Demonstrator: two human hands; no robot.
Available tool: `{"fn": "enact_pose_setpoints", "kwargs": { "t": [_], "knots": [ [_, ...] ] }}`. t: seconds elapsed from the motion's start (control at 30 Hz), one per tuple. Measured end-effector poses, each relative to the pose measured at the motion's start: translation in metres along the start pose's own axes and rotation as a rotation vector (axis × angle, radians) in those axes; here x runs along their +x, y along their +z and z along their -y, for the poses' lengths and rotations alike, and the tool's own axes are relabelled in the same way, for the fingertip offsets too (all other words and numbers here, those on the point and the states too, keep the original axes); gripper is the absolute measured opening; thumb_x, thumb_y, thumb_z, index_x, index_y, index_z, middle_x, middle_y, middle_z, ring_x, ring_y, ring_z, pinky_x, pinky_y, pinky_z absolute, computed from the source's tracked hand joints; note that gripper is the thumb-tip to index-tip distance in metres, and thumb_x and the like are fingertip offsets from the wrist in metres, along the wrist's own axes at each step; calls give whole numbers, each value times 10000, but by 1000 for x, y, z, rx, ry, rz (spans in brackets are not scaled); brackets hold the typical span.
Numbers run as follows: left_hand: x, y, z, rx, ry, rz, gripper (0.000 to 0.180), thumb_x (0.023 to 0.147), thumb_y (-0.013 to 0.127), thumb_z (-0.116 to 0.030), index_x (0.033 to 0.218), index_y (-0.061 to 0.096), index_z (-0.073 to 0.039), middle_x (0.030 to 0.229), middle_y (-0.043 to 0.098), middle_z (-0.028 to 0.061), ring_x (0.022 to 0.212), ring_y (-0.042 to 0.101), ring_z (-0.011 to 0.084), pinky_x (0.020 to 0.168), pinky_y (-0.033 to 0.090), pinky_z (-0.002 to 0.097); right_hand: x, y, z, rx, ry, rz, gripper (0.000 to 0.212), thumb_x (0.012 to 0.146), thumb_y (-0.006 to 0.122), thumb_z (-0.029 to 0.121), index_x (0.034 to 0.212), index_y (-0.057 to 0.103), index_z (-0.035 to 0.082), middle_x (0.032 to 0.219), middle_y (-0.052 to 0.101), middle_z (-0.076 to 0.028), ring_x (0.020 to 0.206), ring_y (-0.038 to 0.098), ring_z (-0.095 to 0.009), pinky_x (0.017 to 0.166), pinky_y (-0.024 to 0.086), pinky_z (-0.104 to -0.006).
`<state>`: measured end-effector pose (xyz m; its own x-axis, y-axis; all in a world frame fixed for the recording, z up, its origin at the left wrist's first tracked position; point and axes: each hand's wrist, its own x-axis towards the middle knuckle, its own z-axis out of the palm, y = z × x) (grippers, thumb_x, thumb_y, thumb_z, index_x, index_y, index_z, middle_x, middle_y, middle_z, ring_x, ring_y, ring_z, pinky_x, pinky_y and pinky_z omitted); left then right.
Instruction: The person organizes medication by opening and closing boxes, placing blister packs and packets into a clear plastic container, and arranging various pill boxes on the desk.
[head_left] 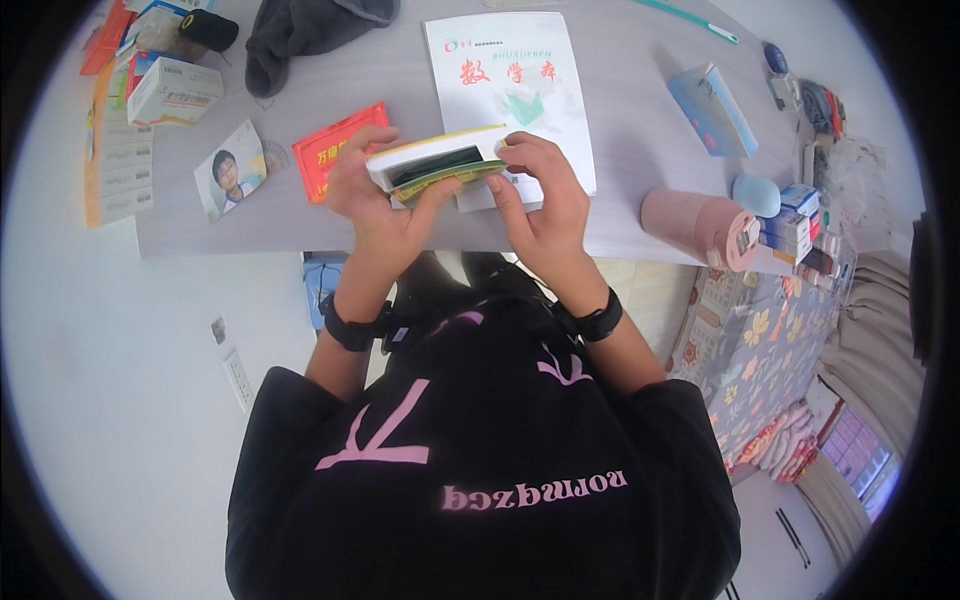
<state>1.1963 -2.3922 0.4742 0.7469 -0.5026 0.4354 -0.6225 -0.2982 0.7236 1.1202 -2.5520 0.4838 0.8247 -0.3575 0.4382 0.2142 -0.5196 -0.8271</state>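
Grasps a slim white, green and yellow box [442, 147] between both hands, with left hand [370, 195] clasping the left end and right hand [555, 195] pinching the right end. Presses both thumbs [508, 207] to the near green side, with fingers toward the far edge. Holds the box over the table [625, 110], with a dark hollow turned upward. Cannot tell the contents of that hollow. Wears a dark band [354, 325] at each wrist.

Finds a red packet [325, 160] just left of the grip, partly hidden by left hand. Finds a white booklet [520, 90] directly beyond the grip, lying flat, with its near part partly covered by box and right hand.

Records a picture card [232, 170] farther left of the grip, and a white carton [175, 92] beyond that card, near a black cylinder [210, 30]. Records a dark grey cloth [305, 35] well beyond the grip, toward the left.

Notes a pink tumbler [690, 225] well right of the grip, near a light blue rounded object [756, 195]. Notes a light blue box [712, 110] beyond the tumbler, and a green rod [700, 22] farther out.
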Motion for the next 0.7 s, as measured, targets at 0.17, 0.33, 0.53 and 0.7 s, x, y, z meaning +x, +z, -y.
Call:
{"fn": "enact_pose_setpoints", "kwargs": {
  "t": [0.17,0.33,0.53,0.7],
  "knots": [
    [-9,25,20,-395,107,-382,641,736,804,-20,1135,311,-109,1174,497,227,1033,591,284,813,563,376,8,11,0,-24,-75,14,178,796,689,28,949,599,24,1134,644,-200,962,648,-338,820,513,-361],
    [-13,12,39,-357,174,-400,480,743,806,-44,1054,441,-48,1103,606,228,1028,632,306,842,527,351,14,14,-1,52,-44,60,122,842,670,66,926,590,27,1124,658,-200,972,664,-318,819,514,-336],
    [-25,-1,43,-352,-29,-430,354,786,752,-6,1083,558,5,1162,604,215,1114,599,281,896,506,358,11,23,-3,137,7,34,108,860,657,55,940,590,27,1101,664,-194,984,663,-305,835,504,-320],
    [-26,-13,36,-708,-173,-419,250,824,699,6,1052,597,11,1131,611,141,1031,593,201,867,494,314,7,22,-5,120,2,36,120,865,656,57,953,584,18,1083,659,-179,956,658,-280,853,496,-319]
  ]
}}
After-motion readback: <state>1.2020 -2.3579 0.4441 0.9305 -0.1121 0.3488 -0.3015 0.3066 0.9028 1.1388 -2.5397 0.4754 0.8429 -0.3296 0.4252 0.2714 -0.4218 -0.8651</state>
